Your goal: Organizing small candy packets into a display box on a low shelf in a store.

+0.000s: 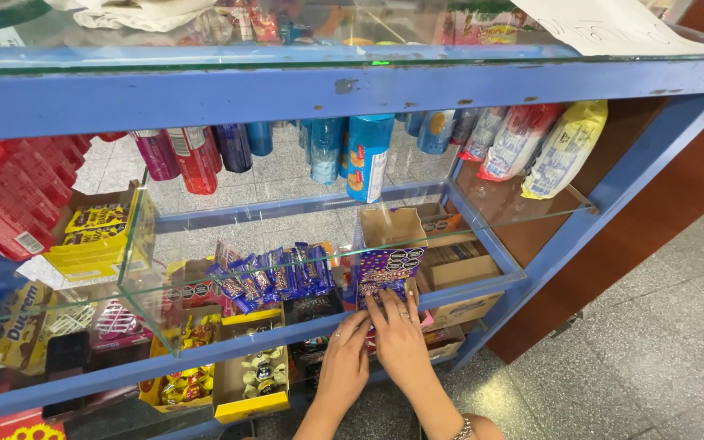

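Note:
Both my hands reach into a blue display case with glass shelves. My right hand (pixel 399 336) has its fingers on the front of a purple candy box (pixel 386 267) with an open cardboard flap, standing on a middle shelf. My left hand (pixel 345 358) lies beside it, fingers spread against the shelf edge just below that box. A small pink packet shows between the two hands, mostly hidden. Whether either hand grips anything is hard to make out.
Blue wrapped bars (pixel 275 275) lie left of the box. Yellow boxes (pixel 99 236), red packs (pixel 10 195), hanging tubes (pixel 367 155) and snack bags (pixel 564 147) fill the shelves. Cardboard boxes (pixel 458 269) sit to the right. The glass counter top (pixel 287 33) carries paper. Grey tiled floor (pixel 653 342) lies at right.

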